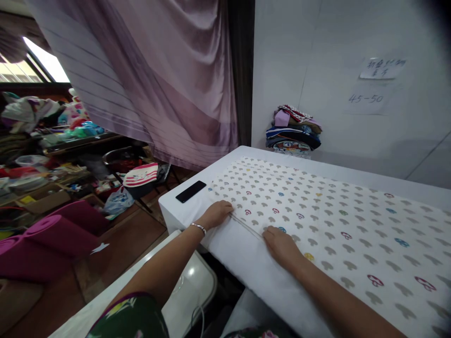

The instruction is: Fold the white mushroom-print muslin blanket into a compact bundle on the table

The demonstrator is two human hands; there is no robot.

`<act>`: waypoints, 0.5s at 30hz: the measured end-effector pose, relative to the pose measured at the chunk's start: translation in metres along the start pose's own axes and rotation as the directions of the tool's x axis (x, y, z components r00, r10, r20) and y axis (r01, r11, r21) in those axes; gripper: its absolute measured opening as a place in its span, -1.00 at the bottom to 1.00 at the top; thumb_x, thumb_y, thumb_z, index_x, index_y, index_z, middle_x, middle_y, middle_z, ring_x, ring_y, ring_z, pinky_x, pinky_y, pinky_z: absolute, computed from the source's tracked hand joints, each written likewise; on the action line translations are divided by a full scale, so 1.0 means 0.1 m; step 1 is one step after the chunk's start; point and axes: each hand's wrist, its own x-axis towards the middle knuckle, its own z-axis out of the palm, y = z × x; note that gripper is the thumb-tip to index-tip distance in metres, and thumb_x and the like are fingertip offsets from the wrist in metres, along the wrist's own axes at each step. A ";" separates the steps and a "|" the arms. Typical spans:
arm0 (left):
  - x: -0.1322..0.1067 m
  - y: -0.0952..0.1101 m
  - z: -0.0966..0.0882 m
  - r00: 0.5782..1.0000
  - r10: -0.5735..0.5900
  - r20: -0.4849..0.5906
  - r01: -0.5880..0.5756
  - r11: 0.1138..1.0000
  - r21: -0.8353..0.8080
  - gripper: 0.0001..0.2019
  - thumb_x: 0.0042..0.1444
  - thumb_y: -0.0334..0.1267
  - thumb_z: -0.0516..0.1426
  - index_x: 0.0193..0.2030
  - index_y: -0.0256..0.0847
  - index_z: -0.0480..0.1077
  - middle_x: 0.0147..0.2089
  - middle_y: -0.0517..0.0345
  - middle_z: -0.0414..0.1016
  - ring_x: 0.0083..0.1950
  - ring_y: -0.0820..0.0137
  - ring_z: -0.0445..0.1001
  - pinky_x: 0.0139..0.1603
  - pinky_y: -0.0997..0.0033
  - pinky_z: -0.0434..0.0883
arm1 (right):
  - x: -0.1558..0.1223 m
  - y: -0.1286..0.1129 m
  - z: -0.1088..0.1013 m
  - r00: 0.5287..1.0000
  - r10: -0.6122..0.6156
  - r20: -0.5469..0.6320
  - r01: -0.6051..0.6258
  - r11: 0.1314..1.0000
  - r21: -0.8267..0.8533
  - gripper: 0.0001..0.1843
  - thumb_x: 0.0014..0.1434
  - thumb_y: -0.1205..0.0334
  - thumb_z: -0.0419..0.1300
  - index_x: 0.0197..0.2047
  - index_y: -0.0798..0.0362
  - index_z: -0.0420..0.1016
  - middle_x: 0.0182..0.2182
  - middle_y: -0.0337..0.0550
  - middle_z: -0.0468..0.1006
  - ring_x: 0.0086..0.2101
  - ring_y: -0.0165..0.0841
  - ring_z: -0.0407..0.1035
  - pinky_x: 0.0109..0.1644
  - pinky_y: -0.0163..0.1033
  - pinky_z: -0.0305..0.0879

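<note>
A white cloth (303,202) printed with grey, red, blue and yellow mushroom shapes lies spread over the table (190,216). Its near edge runs between my two hands. My left hand (216,213) is closed on that edge near the cloth's left corner; a silver bracelet circles the wrist. Farther right, my right hand (280,244) grips the same edge with curled fingers. The fingertips of both hands are partly hidden. Beyond my left hand, a black phone (190,191) lies flat at the table's left end.
Folded clothes (293,129) are stacked by the wall behind the table. Handwritten paper notes (382,68) hang on that wall. A pink curtain (183,70) hangs behind. On the left are pink rolls (66,230), a chair (141,188) and a cluttered table; a white stool-like surface (190,281) stands below.
</note>
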 end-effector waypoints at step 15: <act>-0.09 0.03 0.02 0.997 -0.077 -0.032 0.079 0.993 0.084 -0.83 0.16 -0.43 -0.02 -0.23 -0.22 0.39 -0.16 0.05 0.44 -0.11 0.33 0.36 -0.07 0.30 0.29 | -0.05 -0.07 0.05 0.999 -0.021 -0.027 0.020 1.000 -0.024 -0.76 0.26 0.36 -0.08 -0.25 0.09 0.41 -0.19 -0.04 0.43 -0.18 -0.29 0.29 -0.19 -0.28 0.18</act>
